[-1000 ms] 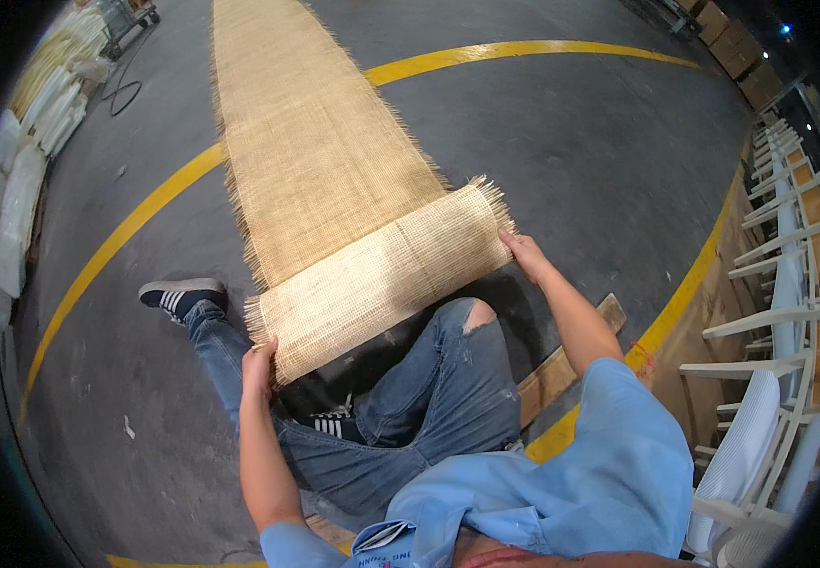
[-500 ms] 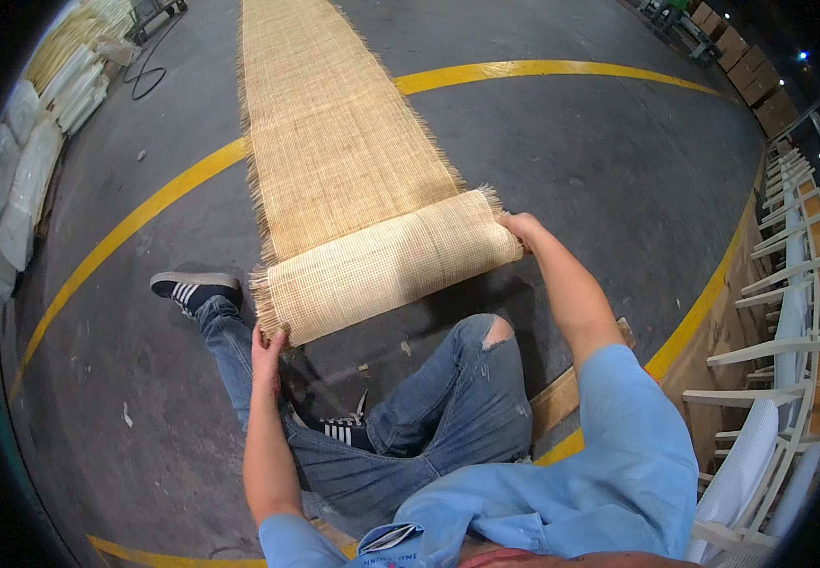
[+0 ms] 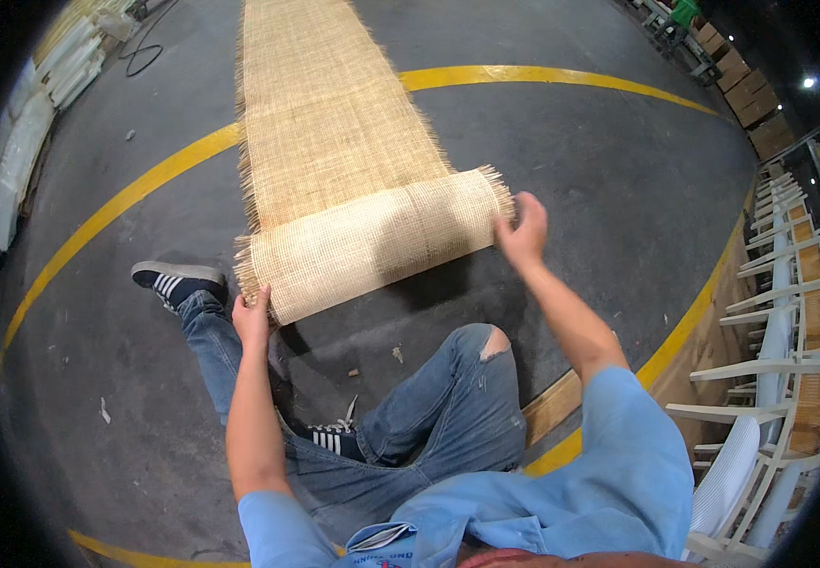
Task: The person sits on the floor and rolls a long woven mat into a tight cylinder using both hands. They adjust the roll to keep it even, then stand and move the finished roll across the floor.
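A roll of woven cane webbing lies across in front of me, pale straw in colour with frayed ends. From its far side the unrolled cane strip runs away along the floor. My left hand grips the roll's left end, thumb up against the frayed edge. At the right end, my right hand has its fingers apart, with the thumb side at the roll's edge and the fingertips raised off it. A shadow falls on the roll's right half.
I sit on the grey floor, my bent knee close behind the roll. A wooden board lies by my right side. White chair frames line the right. Wrapped bundles stand at left. Yellow floor lines curve around.
The roll has shifted slightly away and left, taking up a little of the strip. My right hand has loosened from the right end, its fingers lifting; my left hand moved along with the roll.
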Demonstrator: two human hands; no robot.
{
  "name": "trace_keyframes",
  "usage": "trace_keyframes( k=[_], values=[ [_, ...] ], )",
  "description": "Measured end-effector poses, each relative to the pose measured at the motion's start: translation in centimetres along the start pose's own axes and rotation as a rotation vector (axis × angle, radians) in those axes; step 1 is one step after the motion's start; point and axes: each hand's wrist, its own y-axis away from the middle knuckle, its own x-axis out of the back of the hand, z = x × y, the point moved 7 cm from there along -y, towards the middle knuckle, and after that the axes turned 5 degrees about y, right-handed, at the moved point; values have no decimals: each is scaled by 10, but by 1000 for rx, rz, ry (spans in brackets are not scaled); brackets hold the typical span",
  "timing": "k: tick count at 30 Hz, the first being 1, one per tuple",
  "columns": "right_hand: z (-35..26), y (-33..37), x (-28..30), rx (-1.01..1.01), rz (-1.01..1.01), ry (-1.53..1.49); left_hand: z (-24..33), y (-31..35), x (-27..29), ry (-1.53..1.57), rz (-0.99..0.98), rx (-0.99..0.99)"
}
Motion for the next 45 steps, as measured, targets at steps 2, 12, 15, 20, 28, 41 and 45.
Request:
trace_keyframes(
  k=[2,12,15,20,28,41,45],
  values=[
    [-89,36,-20,439,-212,-38,-3,-18,23,-95,37,41],
    [-155,48,-120,571,-834,450,21,-55,-30,89,-88,30],
    [-185,22,-145,553,-918,434,10,-55,0,226,-44,2],
    [-196,-13,-176,468,-1092,491,60,0,-12,-422,250,-603],
    [-197,-42,-180,492,-1068,434,128,28,-134,-819,-277,-818],
    [127,279,158,-481,-460,578,137,34,-171,-910,-341,-557],
    [123,368,166,-893,-627,445,131,33,-143,-1052,-308,-406]
  ],
)
